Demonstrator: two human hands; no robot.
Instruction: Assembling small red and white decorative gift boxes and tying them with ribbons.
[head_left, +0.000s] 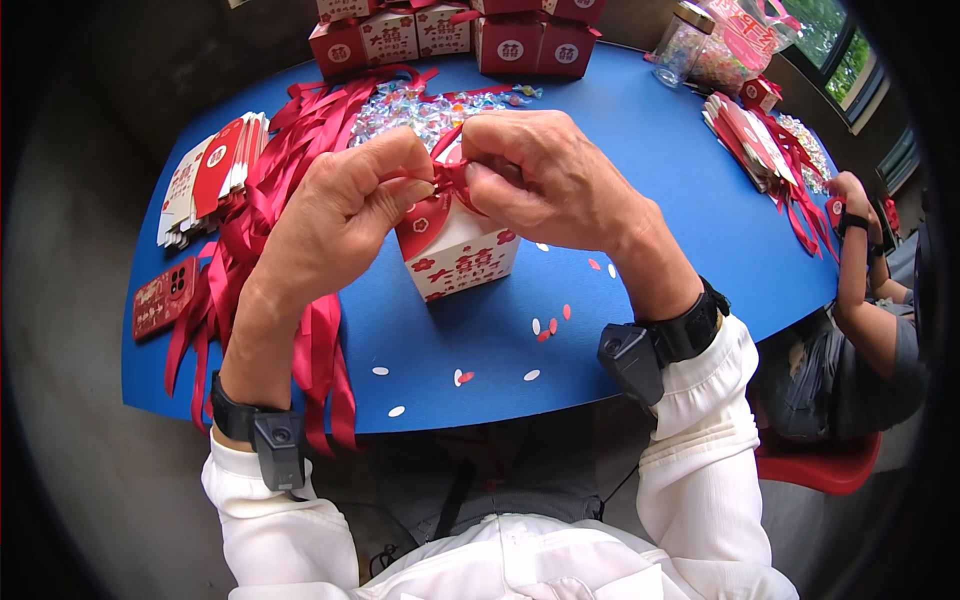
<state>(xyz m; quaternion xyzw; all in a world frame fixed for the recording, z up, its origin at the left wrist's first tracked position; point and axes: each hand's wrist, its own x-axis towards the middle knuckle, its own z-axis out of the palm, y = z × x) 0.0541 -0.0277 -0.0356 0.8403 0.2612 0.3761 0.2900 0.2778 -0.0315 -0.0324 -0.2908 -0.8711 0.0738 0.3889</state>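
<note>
A small red and white gift box (462, 262) stands on the blue table in front of me, printed with red flowers and characters. Over its top, both hands pinch a red ribbon (452, 178) that is looped there. My left hand (355, 195) grips the ribbon from the left, fingertips closed together. On the other side, my right hand (545, 178) has its thumb and curled fingers closed on the same ribbon. The fingers partly hide the box's top and the ribbon's knot or bow.
Long red ribbons (275, 190) hang over the table's left edge beside flat boxes (215, 165) and a red phone (165, 297). Wrapped candies (410, 112) lie behind the box; stacked finished boxes (510, 45) and a jar (683, 45) stand farther back. Another person's hand (852, 195) is at right.
</note>
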